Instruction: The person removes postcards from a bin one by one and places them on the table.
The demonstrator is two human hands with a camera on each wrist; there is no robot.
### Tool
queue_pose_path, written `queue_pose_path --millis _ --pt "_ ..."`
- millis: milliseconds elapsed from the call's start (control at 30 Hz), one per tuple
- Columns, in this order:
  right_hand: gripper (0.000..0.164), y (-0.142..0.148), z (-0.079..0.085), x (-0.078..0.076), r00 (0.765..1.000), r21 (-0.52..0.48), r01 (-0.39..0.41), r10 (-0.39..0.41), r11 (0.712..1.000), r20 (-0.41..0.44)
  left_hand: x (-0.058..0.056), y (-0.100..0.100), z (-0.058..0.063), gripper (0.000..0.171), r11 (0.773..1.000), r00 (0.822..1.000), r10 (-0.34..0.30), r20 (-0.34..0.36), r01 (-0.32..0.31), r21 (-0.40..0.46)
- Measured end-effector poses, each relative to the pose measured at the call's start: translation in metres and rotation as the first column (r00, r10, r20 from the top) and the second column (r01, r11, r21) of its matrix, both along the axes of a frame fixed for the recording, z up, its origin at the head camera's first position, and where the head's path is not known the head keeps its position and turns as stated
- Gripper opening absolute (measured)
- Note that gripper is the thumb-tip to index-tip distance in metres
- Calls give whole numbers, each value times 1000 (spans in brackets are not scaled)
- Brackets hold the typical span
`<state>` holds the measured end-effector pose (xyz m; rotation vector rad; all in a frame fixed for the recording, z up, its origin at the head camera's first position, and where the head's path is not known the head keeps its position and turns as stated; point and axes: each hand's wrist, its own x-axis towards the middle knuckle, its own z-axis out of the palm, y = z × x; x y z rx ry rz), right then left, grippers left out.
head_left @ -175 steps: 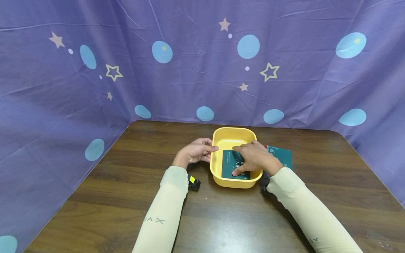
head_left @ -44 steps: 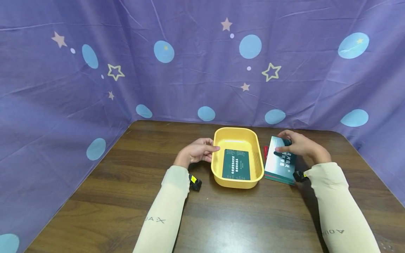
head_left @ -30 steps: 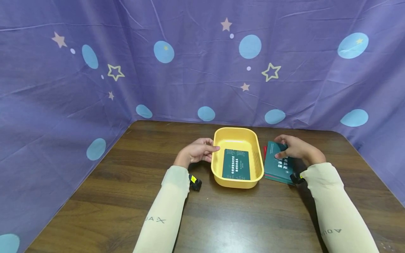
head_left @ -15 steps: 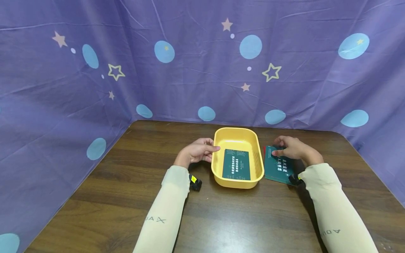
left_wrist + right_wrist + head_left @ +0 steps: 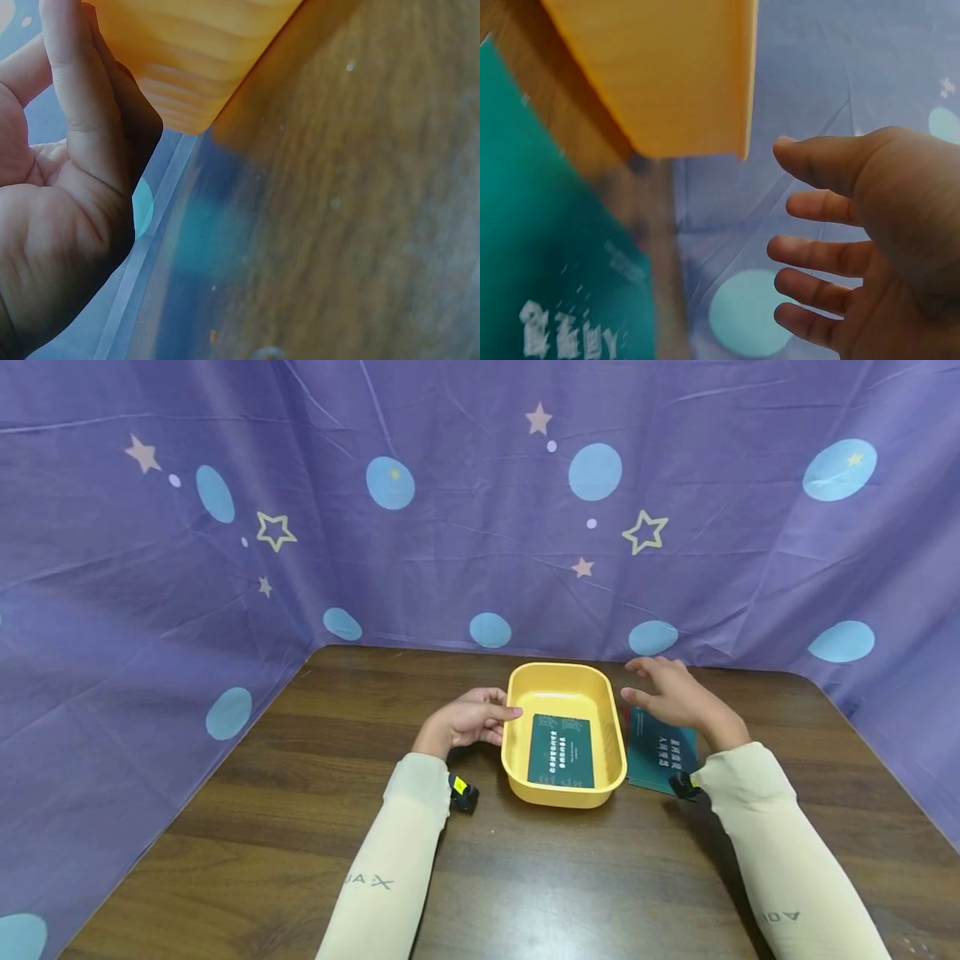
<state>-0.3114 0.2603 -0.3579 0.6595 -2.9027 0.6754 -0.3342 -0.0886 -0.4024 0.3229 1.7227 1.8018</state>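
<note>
My left hand (image 5: 472, 718) grips the left rim of a yellow plastic tray (image 5: 616, 727), thumb over the edge and fingers along the outer wall. In the left wrist view that outer wall (image 5: 202, 60) rises beside the fingers. A dark green card (image 5: 561, 752) printed with white characters lies flat in the tray. Right of the tray, more dark green cards (image 5: 652, 760) lie stacked on the table. My right hand (image 5: 678, 697) is raised over their far end, fingers spread and holding nothing, as the right wrist view also shows.
The brown wooden table (image 5: 337, 843) runs back to a purple curtain (image 5: 465, 560) with blue ovals and stars. The curtain also hangs along the left side. A black wrist camera (image 5: 462, 795) sits under the left wrist.
Earlier the right hand was inside the tray, then it lowered a card onto the stack at right. It has since let go and moved up and left. The left hand stays at the rim.
</note>
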Motion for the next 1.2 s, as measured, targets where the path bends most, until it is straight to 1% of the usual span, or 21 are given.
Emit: queue_pose_path --millis 167,267,333,433,533,633,733,833,933,1067,1200 --pt "45 -16 10 4 998 -17 -66 65 998 -23 -1 1 0 21 1000 1000 0 0 0 -1" --pt "44 -29 11 5 994 6 -107 107 994 -37 0 1 1 20 1000 1000 -2 -4 2 0" --pt "48 -39 9 3 990 47 -130 132 990 -45 1 1 2 21 1000 1000 -2 -4 3 4" --pt "58 -52 6 -1 985 113 -161 167 980 -47 1 1 2 21 1000 1000 0 -7 0 4" --pt "67 -64 4 -4 978 154 -198 205 968 -32 2 1 2 21 1000 1000 -1 -8 1 3" --pt "75 -75 3 -5 969 205 -247 247 947 30 2 1 2 20 1000 1000 -3 -7 3 3" --pt "89 -86 4 -4 956 263 -284 252 922 150 1 1 1 18 1000 1000 -2 -2 2 7" --pt "103 -96 7 -3 936 305 -300 217 904 277 1 1 0 17 1000 1000 1 0 -1 9" --pt "115 -104 9 -2 918 350 -300 170 887 357 1 1 0 16 1000 1000 1 -6 -1 9" --pt "121 -112 5 -2 913 437 -322 153 840 379 1 1 1 16 1000 1000 -3 -4 3 9" --pt "120 -116 -1 -2 916 500 -329 141 801 376 2 1 1 16 1000 1000 -6 2 6 10"
